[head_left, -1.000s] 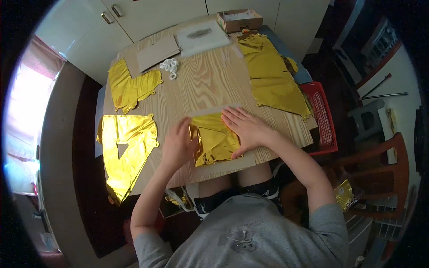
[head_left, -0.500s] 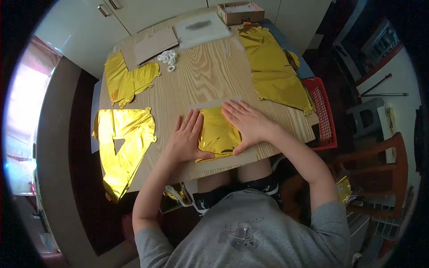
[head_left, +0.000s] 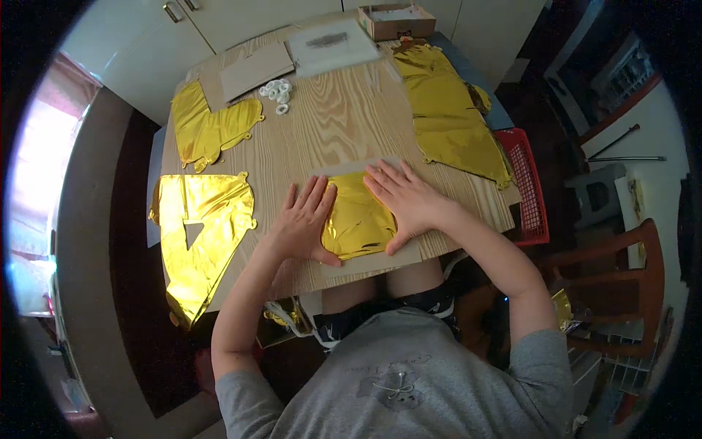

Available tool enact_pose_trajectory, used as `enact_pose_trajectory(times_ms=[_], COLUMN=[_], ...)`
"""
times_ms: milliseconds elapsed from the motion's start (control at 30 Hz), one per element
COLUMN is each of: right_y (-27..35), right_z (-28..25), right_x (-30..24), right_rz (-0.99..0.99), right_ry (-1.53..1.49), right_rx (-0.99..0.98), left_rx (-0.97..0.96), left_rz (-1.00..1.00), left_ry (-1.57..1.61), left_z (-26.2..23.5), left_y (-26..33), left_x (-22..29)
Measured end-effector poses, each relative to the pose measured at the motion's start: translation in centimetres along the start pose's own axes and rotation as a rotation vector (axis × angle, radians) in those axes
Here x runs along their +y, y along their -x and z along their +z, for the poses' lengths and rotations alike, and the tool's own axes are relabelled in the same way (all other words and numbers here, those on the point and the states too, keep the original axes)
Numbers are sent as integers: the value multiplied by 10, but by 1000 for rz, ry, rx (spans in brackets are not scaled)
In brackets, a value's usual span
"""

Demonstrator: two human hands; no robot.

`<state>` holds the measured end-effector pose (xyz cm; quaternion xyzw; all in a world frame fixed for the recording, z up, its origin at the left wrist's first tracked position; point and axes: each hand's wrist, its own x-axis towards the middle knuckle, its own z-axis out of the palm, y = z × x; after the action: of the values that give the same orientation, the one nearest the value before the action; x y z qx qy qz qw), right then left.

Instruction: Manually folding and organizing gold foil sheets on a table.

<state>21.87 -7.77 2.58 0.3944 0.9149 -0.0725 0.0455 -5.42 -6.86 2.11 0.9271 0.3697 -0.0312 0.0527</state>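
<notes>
Bracketing gold foil, seemingly folded square already, on card with left hand and right hand flat, gripping nothing; having other foil shapes unfolded on bench.

White cabinet doors with metal handles rise beyond the far edge of a pale wood-grain table. To the table's left, bright daylight comes through a window hung with a pinkish curtain — its pane washed nearly white. To the table's right, a dark floor bears a grey plastic stool and, nearer the table's front corner, a reddish-brown wooden chair.
</notes>
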Motion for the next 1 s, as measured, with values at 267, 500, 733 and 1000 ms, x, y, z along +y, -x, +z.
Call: enact_pose_trajectory(times_ms=[267,500,733,1000], right_y=[-3,-12,-27,-17], right_z=[9,7,3,6], right_x=[4,-8,-34,-41], right_rz=[-28,-208,-414,-314], right_ry=[6,-3,-34,34], right_rx=[22,24,-9,23], left_rx=[200,443,526,515], left_rz=[-183,-712,-842,-819], left_ry=[100,913,1707,1882], left_z=[6,38,53,81], left_y=[24,126,143,134], left_x=[9,89,127,117])
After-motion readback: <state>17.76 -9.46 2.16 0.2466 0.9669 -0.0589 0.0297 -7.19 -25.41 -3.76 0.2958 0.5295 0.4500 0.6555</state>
